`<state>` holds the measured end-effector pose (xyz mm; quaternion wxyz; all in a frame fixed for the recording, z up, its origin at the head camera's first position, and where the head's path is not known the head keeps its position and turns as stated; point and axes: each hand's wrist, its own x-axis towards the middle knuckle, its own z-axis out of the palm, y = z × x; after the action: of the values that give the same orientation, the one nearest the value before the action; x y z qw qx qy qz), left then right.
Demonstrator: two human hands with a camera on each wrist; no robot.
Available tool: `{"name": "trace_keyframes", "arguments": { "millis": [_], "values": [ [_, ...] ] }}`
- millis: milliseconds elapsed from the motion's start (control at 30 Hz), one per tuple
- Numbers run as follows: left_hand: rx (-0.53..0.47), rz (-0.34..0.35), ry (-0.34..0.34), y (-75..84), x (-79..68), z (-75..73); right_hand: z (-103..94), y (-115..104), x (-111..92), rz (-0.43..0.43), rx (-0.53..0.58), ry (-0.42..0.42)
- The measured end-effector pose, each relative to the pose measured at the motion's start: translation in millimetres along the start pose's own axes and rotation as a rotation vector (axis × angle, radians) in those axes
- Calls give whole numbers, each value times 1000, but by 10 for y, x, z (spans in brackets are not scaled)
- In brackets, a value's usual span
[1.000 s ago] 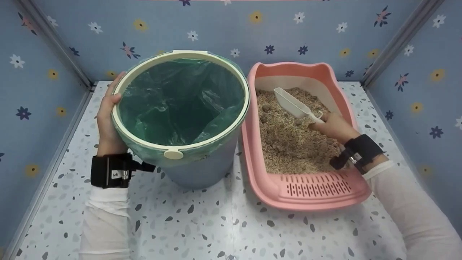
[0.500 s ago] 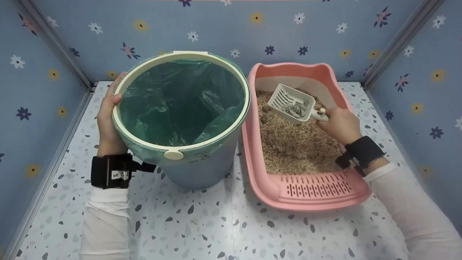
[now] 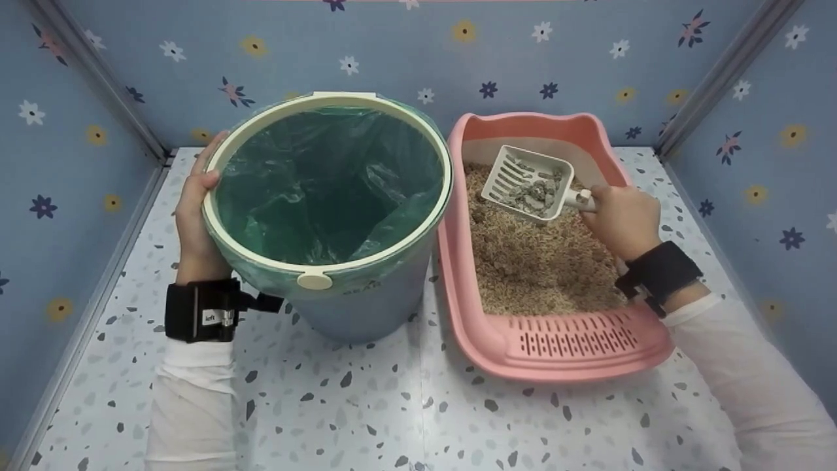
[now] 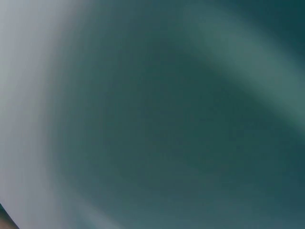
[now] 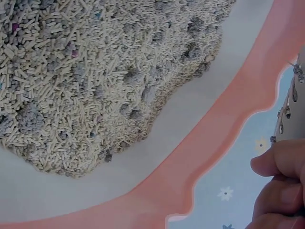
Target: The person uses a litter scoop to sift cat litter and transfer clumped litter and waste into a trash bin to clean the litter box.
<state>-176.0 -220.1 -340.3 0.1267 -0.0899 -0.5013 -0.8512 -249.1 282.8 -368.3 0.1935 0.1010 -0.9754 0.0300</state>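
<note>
My right hand (image 3: 621, 219) grips the short handle of a white slotted litter scoop (image 3: 494, 186). Grey clumps (image 3: 533, 195) lie in the scoop, which is held over the far part of a pink litter box (image 3: 458, 294) filled with pellet litter (image 3: 523, 275). In the right wrist view, curled fingers (image 5: 281, 191) show at the right, with a slotted edge of the scoop (image 5: 290, 95) above them. My left hand (image 3: 196, 216) holds the side of a bluish trash bin (image 3: 366, 314), thumb at its cream rim (image 3: 216, 229). The left wrist view is a green blur.
A green plastic liner (image 3: 327, 196) covers the inside of the bin. The bin stands close to the litter box's left side on a speckled white surface (image 3: 340, 412). Blue flowered panels (image 3: 392, 46) enclose the back and both sides.
My right hand has turned the scoop from edge-on to level, so its basket with grey clumps faces up, and has lifted it slightly. The left hand and bin stay put.
</note>
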Motion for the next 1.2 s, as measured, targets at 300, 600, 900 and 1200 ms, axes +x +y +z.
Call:
{"name": "trace_keyframes", "arguments": {
  "millis": [300, 600, 900, 1200],
  "values": [
    [-38, -16, -3, 4, -8, 11, -472, -64, 151, 20, 13, -146],
    [-19, -8, 6, 21, 6, -27, -1012, -304, 430, -2, 15, -133],
    [-18, -2, 10, -3, 24, -40, -1348, -656, 668, -79, -2, -111],
    [10, 4, 13, -8, 38, -34, -1421, -1120, 782, -220, -18, -7]
  ]
}}
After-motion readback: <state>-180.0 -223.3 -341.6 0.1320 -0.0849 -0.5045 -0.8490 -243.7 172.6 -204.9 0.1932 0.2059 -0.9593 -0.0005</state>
